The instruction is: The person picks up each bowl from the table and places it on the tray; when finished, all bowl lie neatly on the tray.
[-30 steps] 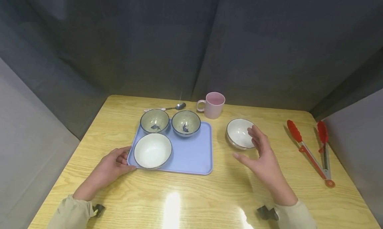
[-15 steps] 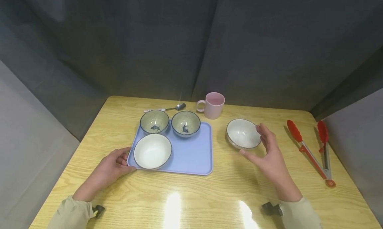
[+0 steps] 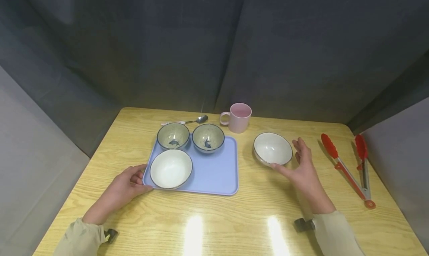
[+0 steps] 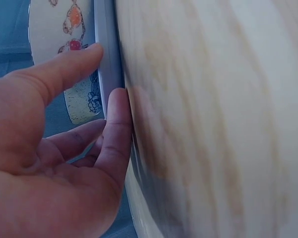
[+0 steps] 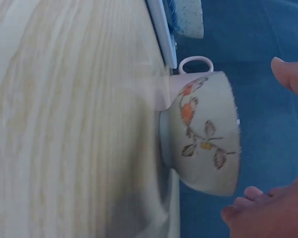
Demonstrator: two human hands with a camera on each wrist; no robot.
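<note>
In the head view, a light blue tray [image 3: 214, 174] lies on the table. My left hand [image 3: 121, 189] holds its near left corner; the left wrist view shows the thumb and fingers at the tray's edge. On the tray stand two speckled bowls [image 3: 173, 134] with blue fish inside and a larger white bowl [image 3: 171, 169]. Right of the tray, a second white bowl [image 3: 272, 149] stands upright on the table. My right hand [image 3: 303, 172] is spread around its right side, fingers apart from it. In the right wrist view, floral decoration shows on that bowl's outside.
A pink mug [image 3: 240, 118] stands behind, between the tray and the loose bowl. A spoon [image 3: 201, 119] lies behind the speckled bowls. Red-tipped tongs [image 3: 352, 178] lie spread at the right. A dark curtain [image 3: 214, 47] hangs along the table's back edge.
My right hand has shifted right from over the loose white bowl, so its fingers no longer cover the rim. The bowl, the tray and my left hand look unmoved.
</note>
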